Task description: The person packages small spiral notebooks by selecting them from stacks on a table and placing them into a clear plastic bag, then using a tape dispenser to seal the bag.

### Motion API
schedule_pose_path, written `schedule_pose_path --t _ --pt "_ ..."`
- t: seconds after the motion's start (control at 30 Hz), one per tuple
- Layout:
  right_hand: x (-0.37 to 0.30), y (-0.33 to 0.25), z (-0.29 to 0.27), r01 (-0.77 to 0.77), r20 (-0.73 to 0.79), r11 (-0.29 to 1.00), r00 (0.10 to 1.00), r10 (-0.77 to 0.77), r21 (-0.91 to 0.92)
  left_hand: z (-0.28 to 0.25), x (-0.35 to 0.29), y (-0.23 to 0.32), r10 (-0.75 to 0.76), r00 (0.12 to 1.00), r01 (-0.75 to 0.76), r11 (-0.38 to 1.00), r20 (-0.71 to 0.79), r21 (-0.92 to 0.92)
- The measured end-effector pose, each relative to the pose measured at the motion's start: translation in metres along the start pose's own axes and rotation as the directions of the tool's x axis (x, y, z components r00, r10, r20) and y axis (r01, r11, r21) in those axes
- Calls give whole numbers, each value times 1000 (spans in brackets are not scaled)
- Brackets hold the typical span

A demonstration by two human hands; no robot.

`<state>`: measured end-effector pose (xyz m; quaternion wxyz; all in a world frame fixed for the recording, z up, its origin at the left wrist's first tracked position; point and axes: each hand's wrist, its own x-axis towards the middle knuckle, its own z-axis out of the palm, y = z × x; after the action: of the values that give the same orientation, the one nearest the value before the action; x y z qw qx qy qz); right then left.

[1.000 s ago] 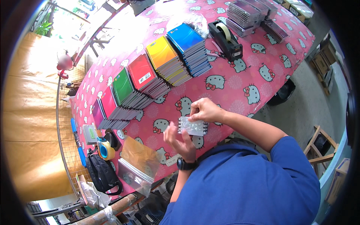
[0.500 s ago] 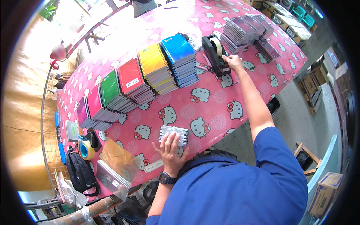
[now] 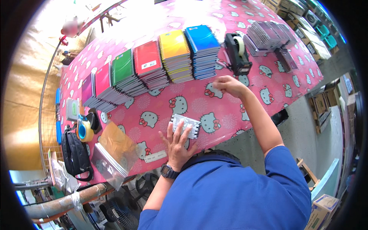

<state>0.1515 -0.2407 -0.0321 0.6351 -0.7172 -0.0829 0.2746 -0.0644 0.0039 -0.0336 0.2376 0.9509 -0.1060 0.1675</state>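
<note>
My left hand (image 3: 179, 145), fingers spread, rests on a small whitish bundle (image 3: 191, 127) near the table's front edge. Dark ridges show along the bundle's ends, like spiral bindings, and its top looks glossy. My right hand (image 3: 231, 86) hovers over the table with its fingers pinched together; what they hold, if anything, is too small to make out. Just beyond that hand stands a black tape dispenser (image 3: 238, 59) with a roll of clear tape (image 3: 239, 45). A row of stacked spiral notebooks (image 3: 147, 56), in several colours, lies beyond my left hand.
Plastic-wrapped stacks (image 3: 266, 36) stand at the far right. Along the left lie a black pouch (image 3: 75, 153), a tape roll (image 3: 85, 130) and a clear plastic bag (image 3: 111, 163) with white sheets. A white ruler-like strip (image 3: 156, 156) lies by my left wrist. Pink patterned cloth covers the table.
My right hand has come away from the tape dispenser, back toward me and slightly left. The bundle under my left hand has turned slightly. The whole view has shifted a little.
</note>
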Motion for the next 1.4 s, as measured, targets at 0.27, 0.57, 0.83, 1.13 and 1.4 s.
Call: schedule_pose_path --t 0.27,0.57,0.83,1.13,1.4 --pt "1 -97 114 578 684 521 729 15 -628 -12 11 1 -9 999 13 997 48 -75" --pt "31 -68 93 536 734 626 673 90 -567 -36 51 5 117 940 -147 987 320 70" --pt "14 65 106 -43 544 979 826 147 -199 -39 48 -2 254 907 -327 927 335 184" --pt "-153 4 75 -30 -420 531 651 -633 -847 32 152 73 -122 966 219 859 230 -463" --pt "-149 97 -104 -543 -739 501 517 -433 -674 76 143 92 167 953 -13 855 252 -519"
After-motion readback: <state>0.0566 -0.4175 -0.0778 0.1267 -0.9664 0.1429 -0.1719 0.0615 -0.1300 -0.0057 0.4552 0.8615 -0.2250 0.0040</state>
